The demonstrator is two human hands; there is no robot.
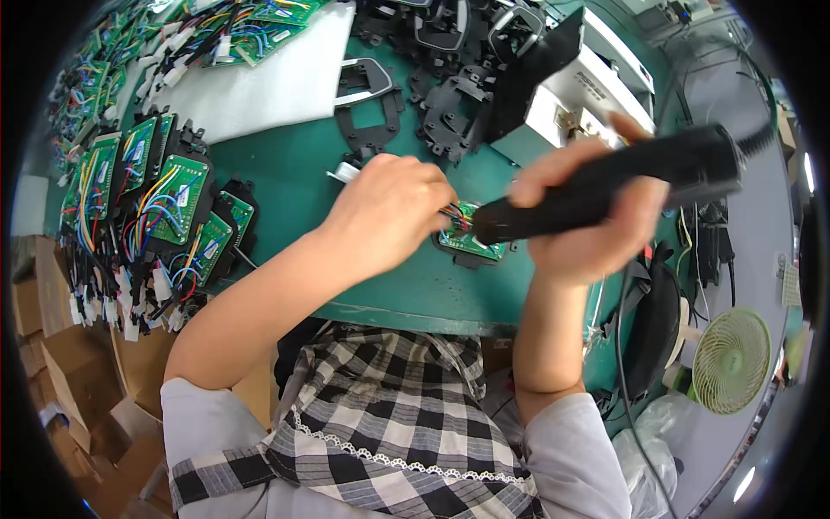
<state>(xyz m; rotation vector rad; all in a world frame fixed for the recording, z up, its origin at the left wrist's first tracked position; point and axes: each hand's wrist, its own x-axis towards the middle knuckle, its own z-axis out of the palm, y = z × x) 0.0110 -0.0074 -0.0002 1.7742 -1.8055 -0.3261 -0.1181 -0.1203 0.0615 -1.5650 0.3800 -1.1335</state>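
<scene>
Just past your checked apron [380,389], on the green bench [389,303], lies the piece in hand: a wired circuit board [491,252] in front of you, partly hidden by your hands. Your left hand [385,212] bends over its left side, fingers at the coloured wires [454,216]; whether they pinch them or only press, you cannot tell from here. Use those fingers, I'd say, to keep the wires clear of the tip and the board from turning. Your right hand [575,255] is wrapped around a black handheld tool [622,183], which slants down to the board; its contact point is hidden. If it is a powered driver, as it seems, stand it more upright over the fastener and press evenly, since a slanted tip may slip into the wiring. Beyond, leave the black plastic frames [372,130] and the white box [592,82] out of your elbow's way.
</scene>
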